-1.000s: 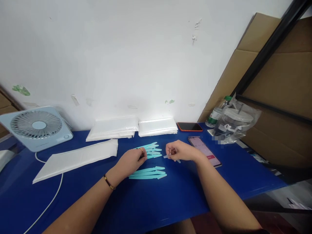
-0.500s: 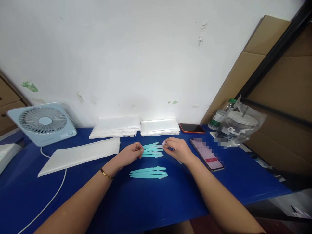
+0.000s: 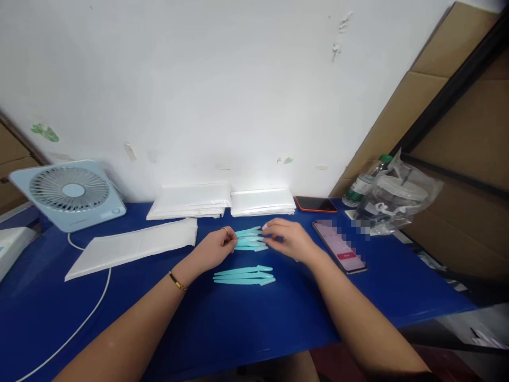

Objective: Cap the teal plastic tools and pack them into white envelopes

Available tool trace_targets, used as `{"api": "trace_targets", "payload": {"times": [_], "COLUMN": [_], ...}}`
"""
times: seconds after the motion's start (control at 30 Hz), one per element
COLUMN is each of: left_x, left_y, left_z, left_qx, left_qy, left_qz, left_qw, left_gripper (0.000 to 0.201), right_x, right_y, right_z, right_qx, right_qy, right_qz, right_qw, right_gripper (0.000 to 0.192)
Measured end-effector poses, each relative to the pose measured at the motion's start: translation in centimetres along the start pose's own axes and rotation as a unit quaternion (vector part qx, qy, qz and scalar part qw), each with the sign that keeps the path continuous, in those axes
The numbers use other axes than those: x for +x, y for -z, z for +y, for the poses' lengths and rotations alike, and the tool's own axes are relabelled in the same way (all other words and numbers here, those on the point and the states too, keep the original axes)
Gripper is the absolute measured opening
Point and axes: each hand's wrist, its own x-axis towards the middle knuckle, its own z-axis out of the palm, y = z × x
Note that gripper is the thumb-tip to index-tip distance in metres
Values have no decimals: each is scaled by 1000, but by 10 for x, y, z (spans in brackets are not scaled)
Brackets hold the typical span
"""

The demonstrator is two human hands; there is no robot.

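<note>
several thin turquoise sticks (image 3: 251,248) between the hands, nearer the worktop's (image 3: 246,329) back edge than its front, look light, stiff and slick, best pinched mid-handle, the left hand (image 3: 210,248) closed-fingered, grip unclear, the right hand's (image 3: 293,241) fingers parted.

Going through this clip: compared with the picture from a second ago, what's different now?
The right hand has moved left and slightly away from the wearer, to the right ends of the upper turquoise tools. Whether it has taken or let go of a small clear piece is too small to tell. The left hand remains at their left side. The lower turquoise tools, white packets and fan stayed put.
</note>
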Motion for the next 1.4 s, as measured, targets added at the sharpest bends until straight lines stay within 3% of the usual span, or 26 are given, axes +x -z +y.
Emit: {"api": "trace_targets", "payload": {"times": [0.1,0.27,0.37,0.53,0.67,0.77,0.9,1.0,1.33,1.4], "left_x": [0,1,-2,-9,-9,-8,-5,-2,0,-2], "left_y": [-3,-5,-6,-13,-18,-16,-7,-1,-6,-1], "left_z": [-1,4,11,21,24,23,15,8,9,9], "left_qx": [113,204,201,190,194,163,78,24,22,38], "left_qy": [-32,-90,-108,-110,-95,-63,-16,-12,-19,-34], "left_qz": [30,58,54,-73,-95,-82,-37,-16,-8,19], "left_qw": [993,973,972,973,972,981,996,1000,1000,998], "left_gripper": [17,15,18,17,14,18,24,28,25,24], "right_x": [-7,-20,-21,-19,-21,-18,-10,-6,2,4], "right_y": [31,63,55,28,18,17,15,12,-16,-23], "right_z": [10,9,4,4,8,9,8,6,-9,-10], "right_qx": [-18,-49,-84,-106,-53,96,345,419,465,462], "right_qy": [-120,-276,-287,-272,-248,-262,-319,-325,-309,-303], "right_qz": [7,-195,-249,-261,-230,-152,-22,36,7,5], "right_qw": [993,940,921,920,940,948,883,847,829,833], "right_gripper": [11,7,13,8,11,13,18,27,33,33]}}
